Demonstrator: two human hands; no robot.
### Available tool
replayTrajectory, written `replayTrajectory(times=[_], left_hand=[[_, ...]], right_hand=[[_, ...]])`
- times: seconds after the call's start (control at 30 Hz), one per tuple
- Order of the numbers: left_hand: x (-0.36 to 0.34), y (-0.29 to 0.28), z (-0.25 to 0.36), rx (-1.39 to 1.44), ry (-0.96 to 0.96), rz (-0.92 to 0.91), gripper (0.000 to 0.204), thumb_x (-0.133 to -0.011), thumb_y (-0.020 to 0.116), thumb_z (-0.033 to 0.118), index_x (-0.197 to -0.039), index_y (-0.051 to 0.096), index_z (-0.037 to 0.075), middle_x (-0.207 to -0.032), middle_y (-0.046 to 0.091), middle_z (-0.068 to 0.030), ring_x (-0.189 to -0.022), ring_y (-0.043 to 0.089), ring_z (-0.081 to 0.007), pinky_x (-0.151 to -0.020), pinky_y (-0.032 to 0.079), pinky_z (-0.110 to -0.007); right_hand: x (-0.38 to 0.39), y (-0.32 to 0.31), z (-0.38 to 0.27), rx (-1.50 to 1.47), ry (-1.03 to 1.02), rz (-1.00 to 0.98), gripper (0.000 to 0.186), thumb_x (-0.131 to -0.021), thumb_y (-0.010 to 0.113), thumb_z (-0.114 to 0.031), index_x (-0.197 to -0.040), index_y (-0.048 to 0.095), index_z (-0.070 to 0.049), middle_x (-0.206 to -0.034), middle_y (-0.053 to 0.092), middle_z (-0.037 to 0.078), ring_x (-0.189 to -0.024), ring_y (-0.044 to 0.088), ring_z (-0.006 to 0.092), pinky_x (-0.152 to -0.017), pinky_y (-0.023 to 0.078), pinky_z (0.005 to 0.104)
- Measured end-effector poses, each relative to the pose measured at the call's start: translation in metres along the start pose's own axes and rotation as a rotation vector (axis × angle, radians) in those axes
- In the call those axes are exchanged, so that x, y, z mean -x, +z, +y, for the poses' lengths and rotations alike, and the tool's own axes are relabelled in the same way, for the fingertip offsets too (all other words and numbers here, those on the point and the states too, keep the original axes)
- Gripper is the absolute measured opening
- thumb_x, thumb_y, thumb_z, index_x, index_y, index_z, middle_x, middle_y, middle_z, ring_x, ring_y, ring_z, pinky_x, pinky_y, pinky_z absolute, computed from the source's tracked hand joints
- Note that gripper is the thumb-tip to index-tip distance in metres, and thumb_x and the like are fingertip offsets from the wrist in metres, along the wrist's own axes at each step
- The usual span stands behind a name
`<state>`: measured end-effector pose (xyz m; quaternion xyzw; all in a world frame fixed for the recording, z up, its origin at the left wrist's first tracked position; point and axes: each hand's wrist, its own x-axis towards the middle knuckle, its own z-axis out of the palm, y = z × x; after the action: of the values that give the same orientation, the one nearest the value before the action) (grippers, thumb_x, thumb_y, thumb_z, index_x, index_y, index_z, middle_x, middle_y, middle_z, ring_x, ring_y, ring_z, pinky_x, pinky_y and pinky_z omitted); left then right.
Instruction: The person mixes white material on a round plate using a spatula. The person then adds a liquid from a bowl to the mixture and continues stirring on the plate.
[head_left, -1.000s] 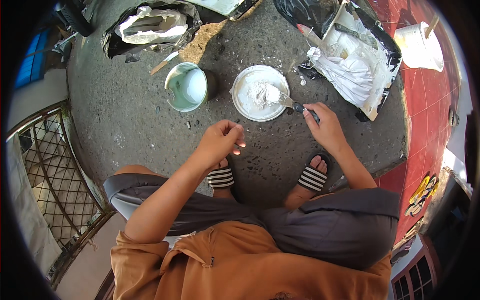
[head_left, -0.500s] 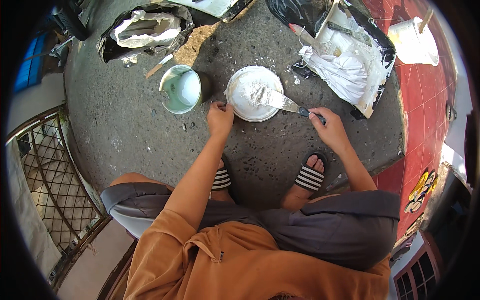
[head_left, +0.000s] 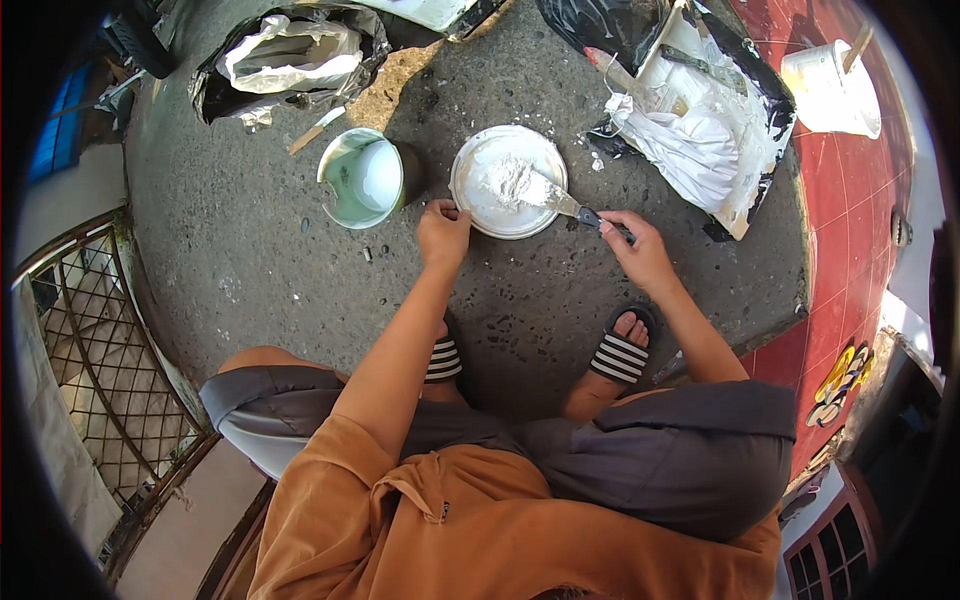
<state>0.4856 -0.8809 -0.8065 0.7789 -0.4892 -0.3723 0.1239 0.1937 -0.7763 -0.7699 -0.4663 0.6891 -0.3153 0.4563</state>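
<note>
A round white lid (head_left: 551,222), shallow like a dish, lies on the concrete ground in front of me. White powder (head_left: 508,180) is heaped in its middle, with paste-like smears around it. My left hand (head_left: 443,236) is closed on the lid's near left rim, thumb and fingers pinching the edge. In my right hand (head_left: 637,248) is a putty knife (head_left: 563,203), held by its dark handle at the lid's right side. Its wide metal blade reaches over the rim, its tip in the heap and powder lying on it.
A cut-open green bucket (head_left: 336,190) with whitish contents stands left of the lid. Beyond it lie a small scraper (head_left: 317,131) and a black bag with white lining (head_left: 290,58). Right are a powder-smeared white sack (head_left: 690,150) and a white pail (head_left: 831,90) on red tiles.
My right hand and the putty knife have shifted left and slightly upward, pushing the blade further into the powder. My left hand keeps its hold on the rim.
</note>
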Motion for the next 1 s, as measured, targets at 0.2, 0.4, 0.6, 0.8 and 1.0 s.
replayTrajectory(times=[0.2, 0.4, 0.6, 0.8, 1.0], left_hand=[[-0.013, 0.009, -0.027, 0.047, 0.008, 0.016, 0.03, -0.082, 0.077, 0.013, -0.105, 0.066, -0.001, -0.086, 0.071, -0.0077, -0.07, 0.069, -0.0158, -0.056, 0.054, -0.03], [-0.02, 0.016, -0.036, 0.114, -0.017, -0.03, 0.031, -0.084, 0.075, 0.01, -0.109, 0.063, -0.002, -0.085, 0.069, -0.0065, -0.068, 0.068, -0.0137, -0.051, 0.053, -0.027], [-0.021, 0.017, -0.037, 0.176, -0.031, -0.038, 0.031, -0.084, 0.074, 0.009, -0.11, 0.063, -0.003, -0.088, 0.068, -0.0073, -0.071, 0.068, -0.0149, -0.052, 0.053, -0.028], [-0.021, 0.01, -0.039, 0.205, -0.039, -0.052, 0.031, -0.084, 0.072, 0.007, -0.111, 0.062, -0.003, -0.088, 0.068, -0.0081, -0.073, 0.068, -0.0154, -0.053, 0.054, -0.028], [-0.006, 0.0, -0.012, 0.286, -0.126, -0.101, 0.031, -0.084, 0.073, 0.008, -0.111, 0.062, -0.004, -0.088, 0.068, -0.0082, -0.072, 0.068, -0.0156, -0.054, 0.054, -0.028]], right_hand=[[0.004, -0.009, -0.057, 0.342, -0.344, 0.067, 0.023, -0.093, 0.066, -0.014, -0.113, 0.067, -0.004, -0.092, 0.061, 0.012, -0.083, 0.064, 0.0318, -0.07, 0.052, 0.0392], [0.008, -0.002, -0.076, 0.617, -0.576, 0.102, 0.027, -0.089, 0.069, -0.006, -0.116, 0.066, -0.004, -0.094, 0.056, 0.009, -0.077, 0.063, 0.0278, -0.065, 0.052, 0.0377], [0.01, 0.011, -0.071, 0.645, -0.604, 0.084, 0.035, -0.084, 0.069, -0.005, -0.118, 0.065, -0.007, -0.099, 0.052, 0.01, -0.09, 0.063, 0.0268, -0.068, 0.055, 0.0375], [0.014, 0.011, -0.058, 0.527, -0.479, -0.037, 0.032, -0.082, 0.069, -0.004, -0.114, 0.065, -0.008, -0.102, 0.053, 0.01, -0.089, 0.063, 0.0276, -0.066, 0.054, 0.0401], [0.013, 0.007, -0.053, 0.514, -0.531, -0.097, 0.036, -0.081, 0.071, -0.005, -0.116, 0.063, -0.008, -0.105, 0.051, 0.011, -0.088, 0.063, 0.0286, -0.069, 0.054, 0.0393]])
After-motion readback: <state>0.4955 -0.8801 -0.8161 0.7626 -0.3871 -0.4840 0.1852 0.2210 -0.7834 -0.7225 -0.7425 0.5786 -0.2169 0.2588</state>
